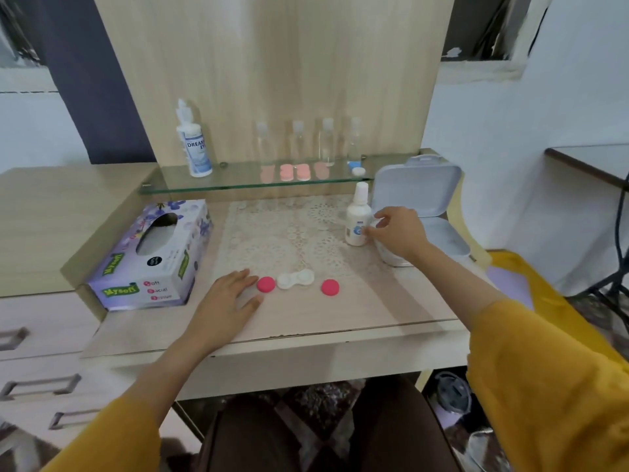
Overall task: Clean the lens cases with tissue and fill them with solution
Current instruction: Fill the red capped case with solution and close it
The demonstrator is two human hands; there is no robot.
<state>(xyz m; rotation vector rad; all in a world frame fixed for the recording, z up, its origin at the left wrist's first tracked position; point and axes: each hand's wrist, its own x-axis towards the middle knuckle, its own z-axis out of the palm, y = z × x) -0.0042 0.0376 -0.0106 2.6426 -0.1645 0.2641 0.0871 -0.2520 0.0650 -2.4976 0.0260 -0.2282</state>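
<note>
1. A white double-well lens case point(295, 279) lies open near the front of a pale wood-grain desk top point(374, 311), on the near edge of a cream lace mat point(289, 229).
2. Two round pink screw caps sit on the desk, one point(265, 284) just left of the lens case and one point(330, 287) a little apart on its right.
3. The left hand point(228, 301) lies flat on the desk left of the lens case, fingers straight and slightly spread. Its fingertips are just beside the left cap; I cannot tell whether they touch it.
4. The right hand point(398, 233) is behind and to the right of the lens case. Its thumb and curled fingers grip the lower side of a small white solution bottle point(357, 221), which stands upright on the mat.
5. A purple floral tissue box point(149, 257) lies well to the left of the lens case, its oval opening facing up.
6. Behind the right hand, a pale grey hinged plastic box point(418, 189) stands open.
7. Behind the lens case, a glass shelf point(238, 185) carries a tall white bottle with a blue label point(194, 144), a row of clear plastic bottles point(326, 141) and pink lens cases point(294, 172).
8. A light wooden panel point(272, 63) rises behind the shelf, with white walls point(510, 131) on either side.
9. Pale drawers with metal handles point(34, 335) are built in to the left.
10. Both arms wear mustard-yellow sleeves point(544, 386).
</note>
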